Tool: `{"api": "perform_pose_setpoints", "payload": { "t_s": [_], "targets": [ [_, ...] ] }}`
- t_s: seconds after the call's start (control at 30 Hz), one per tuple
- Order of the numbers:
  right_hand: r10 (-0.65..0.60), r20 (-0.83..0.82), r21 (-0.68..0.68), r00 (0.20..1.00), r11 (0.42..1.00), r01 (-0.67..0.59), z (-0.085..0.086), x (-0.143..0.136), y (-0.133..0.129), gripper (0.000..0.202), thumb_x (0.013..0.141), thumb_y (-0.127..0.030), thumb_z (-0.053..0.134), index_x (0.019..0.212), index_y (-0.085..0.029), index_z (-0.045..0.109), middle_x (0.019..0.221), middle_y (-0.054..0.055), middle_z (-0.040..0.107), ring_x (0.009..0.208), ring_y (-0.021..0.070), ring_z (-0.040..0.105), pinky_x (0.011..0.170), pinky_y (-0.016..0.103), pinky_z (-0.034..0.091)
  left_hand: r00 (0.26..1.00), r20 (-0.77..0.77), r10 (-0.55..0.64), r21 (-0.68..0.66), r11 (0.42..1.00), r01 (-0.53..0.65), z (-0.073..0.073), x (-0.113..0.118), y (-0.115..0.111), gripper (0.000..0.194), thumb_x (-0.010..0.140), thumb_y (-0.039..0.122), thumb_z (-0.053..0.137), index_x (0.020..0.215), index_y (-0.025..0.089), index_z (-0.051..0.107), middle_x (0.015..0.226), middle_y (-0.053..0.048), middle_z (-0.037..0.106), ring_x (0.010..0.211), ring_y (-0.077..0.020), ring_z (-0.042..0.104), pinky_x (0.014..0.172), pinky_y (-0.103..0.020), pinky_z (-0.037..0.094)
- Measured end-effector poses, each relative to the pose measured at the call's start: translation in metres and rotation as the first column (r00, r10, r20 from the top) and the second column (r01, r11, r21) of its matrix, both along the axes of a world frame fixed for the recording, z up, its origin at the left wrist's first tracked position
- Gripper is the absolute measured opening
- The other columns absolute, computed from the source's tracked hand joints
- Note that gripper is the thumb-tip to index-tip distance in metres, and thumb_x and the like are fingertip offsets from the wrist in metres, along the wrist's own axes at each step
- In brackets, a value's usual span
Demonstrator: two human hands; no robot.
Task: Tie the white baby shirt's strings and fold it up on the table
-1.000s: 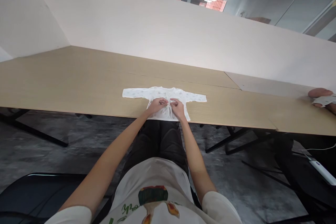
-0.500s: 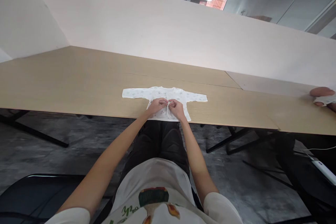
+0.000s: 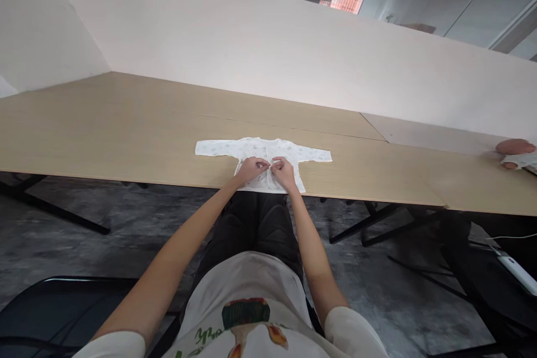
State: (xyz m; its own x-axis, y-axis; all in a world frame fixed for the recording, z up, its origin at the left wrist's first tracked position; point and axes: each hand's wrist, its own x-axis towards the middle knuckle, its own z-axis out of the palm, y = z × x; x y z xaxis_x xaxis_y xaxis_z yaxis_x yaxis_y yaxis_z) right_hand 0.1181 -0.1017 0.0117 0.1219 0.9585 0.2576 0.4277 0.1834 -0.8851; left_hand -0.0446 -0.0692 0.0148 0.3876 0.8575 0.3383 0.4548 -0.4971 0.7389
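A small white long-sleeved baby top [image 3: 247, 148] with a faint print lies flat at the table's front edge, its sleeves spread to both sides. My left hand [image 3: 252, 169] rests over its front, thumb and fingers pinched at the middle opening. Close beside it, my right hand [image 3: 284, 172] pinches the other side of the same opening, fingers curled. The fingertips of both hands nearly meet. What exactly lies between them is too small to make out, but the cloth at the front edge is in the pinch.
The long wooden table [image 3: 126, 128] runs along a white partition [image 3: 251, 39]. A doll [image 3: 515, 148] in white cloth lies at the far right. A black chair [image 3: 62, 313] stands at lower left, and a white power strip [image 3: 518, 273] sits on a dark seat at right.
Both hands stay at the middle of the top. The fingertips have shifted slightly towards me, with the right fingers a little more curled. The top lies as before.
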Motion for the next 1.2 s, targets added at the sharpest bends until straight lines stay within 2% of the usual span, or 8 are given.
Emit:
{"api": "perform_pose_setpoints", "payload": {
  "t_s": [0.23, 0.37, 0.57, 0.83, 0.93, 1.0, 1.13, 1.2],
  "targets": [
    [-0.044, -0.021, -0.018, 0.999, 0.999, 0.044, 0.0, 0.001, -0.001, 0.028, 0.069, -0.021, 0.051, 0.094, -0.02, 0.063, 0.072, -0.001, 0.066, 0.07, 0.0164, 0.062, 0.072, 0.027, 0.05, 0.996, -0.083, 0.036, 0.042, 0.999, -0.033, -0.005, 0.0, 0.005, 0.024, 0.072, 0.025, 0.059, 0.087, 0.023, 0.078, 0.091, -0.005, 0.076, 0.086, -0.0228, 0.064, 0.086, -0.036, 0.05],
    [-0.027, 0.04, -0.007, 0.999, 1.0, 0.027, 0.0, 0.001, 0.0, 0.025, 0.068, -0.019, 0.051, 0.09, -0.02, 0.065, 0.074, 0.0, 0.068, 0.07, 0.0161, 0.062, 0.073, 0.027, 0.05, 0.991, -0.12, 0.052, 0.072, 0.996, -0.043, -0.008, 0.0, 0.008, 0.024, 0.072, 0.026, 0.061, 0.088, 0.023, 0.078, 0.092, -0.005, 0.075, 0.088, -0.024, 0.063, 0.089, -0.037, 0.048],
    [0.017, 0.108, 0.001, 0.994, 1.0, -0.017, -0.001, 0.001, 0.001, 0.024, 0.07, -0.017, 0.052, 0.088, -0.019, 0.068, 0.074, 0.0, 0.068, 0.068, 0.0154, 0.062, 0.072, 0.026, 0.049, 0.978, -0.192, 0.079, 0.107, 0.992, -0.059, -0.009, 0.001, 0.009, 0.035, 0.073, 0.025, 0.058, 0.102, 0.023, 0.076, 0.088, -0.005, 0.074, 0.089, -0.0241, 0.062, 0.089, -0.037, 0.046],
    [0.003, 0.242, 0.034, 0.97, 0.999, -0.011, 0.002, -0.003, -0.001, 0.024, 0.073, -0.013, 0.052, 0.088, -0.022, 0.07, 0.073, -0.001, 0.07, 0.069, 0.0157, 0.063, 0.074, 0.026, 0.049, 0.953, -0.282, 0.107, 0.155, 0.986, -0.064, -0.005, 0.002, 0.006, 0.031, 0.081, 0.033, 0.054, 0.1, 0.021, 0.076, 0.095, -0.008, 0.072, 0.097, -0.0267, 0.061, 0.094, -0.041, 0.044],
    [0.0, 0.316, 0.054, 0.949, 0.998, -0.018, 0.0, -0.004, -0.002, 0.025, 0.076, -0.012, 0.053, 0.09, -0.021, 0.07, 0.077, 0.001, 0.071, 0.073, 0.017, 0.064, 0.077, 0.027, 0.049, 0.958, -0.276, 0.08, 0.258, 0.966, -0.006, -0.005, 0.004, 0.004, 0.034, 0.086, 0.036, 0.051, 0.107, 0.02, 0.072, 0.115, -0.01, 0.068, 0.111, -0.0277, 0.056, 0.102, -0.042, 0.04],
    [0.006, 0.378, 0.048, 0.926, 0.998, -0.026, 0.0, -0.003, -0.002, 0.025, 0.076, -0.012, 0.053, 0.091, -0.021, 0.07, 0.081, 0.002, 0.072, 0.077, 0.0178, 0.065, 0.079, 0.028, 0.049, 0.959, -0.283, 0.005, 0.274, 0.959, 0.075, -0.008, 0.005, 0.003, 0.037, 0.09, 0.035, 0.045, 0.113, 0.02, 0.069, 0.123, -0.011, 0.065, 0.118, -0.0264, 0.054, 0.106, -0.042, 0.037],
    [0.08, 0.533, -0.056, 0.842, 0.997, -0.06, 0.012, 0.008, 0.014, 0.025, 0.075, -0.01, 0.056, 0.091, -0.023, 0.071, 0.083, 0.002, 0.073, 0.082, 0.0193, 0.065, 0.078, 0.028, 0.049, 0.926, -0.349, -0.142, 0.185, 0.958, 0.217, -0.016, 0.003, 0.006, 0.046, 0.092, 0.038, 0.04, 0.129, 0.018, 0.058, 0.136, -0.013, 0.058, 0.129, -0.0254, 0.049, 0.112, -0.042, 0.033],
    [0.076, 0.613, -0.111, 0.787, 0.994, -0.01, 0.023, 0.018, 0.033, 0.028, 0.074, -0.009, 0.058, 0.095, -0.023, 0.071, 0.084, 0.004, 0.073, 0.086, 0.021, 0.065, 0.079, 0.029, 0.049, 0.893, -0.417, -0.173, 0.126, 0.961, 0.245, -0.016, -0.002, 0.012, 0.055, 0.09, 0.047, 0.044, 0.137, 0.019, 0.052, 0.147, -0.013, 0.048, 0.138, -0.0276, 0.039, 0.116, -0.045, 0.024]
  ]
}}
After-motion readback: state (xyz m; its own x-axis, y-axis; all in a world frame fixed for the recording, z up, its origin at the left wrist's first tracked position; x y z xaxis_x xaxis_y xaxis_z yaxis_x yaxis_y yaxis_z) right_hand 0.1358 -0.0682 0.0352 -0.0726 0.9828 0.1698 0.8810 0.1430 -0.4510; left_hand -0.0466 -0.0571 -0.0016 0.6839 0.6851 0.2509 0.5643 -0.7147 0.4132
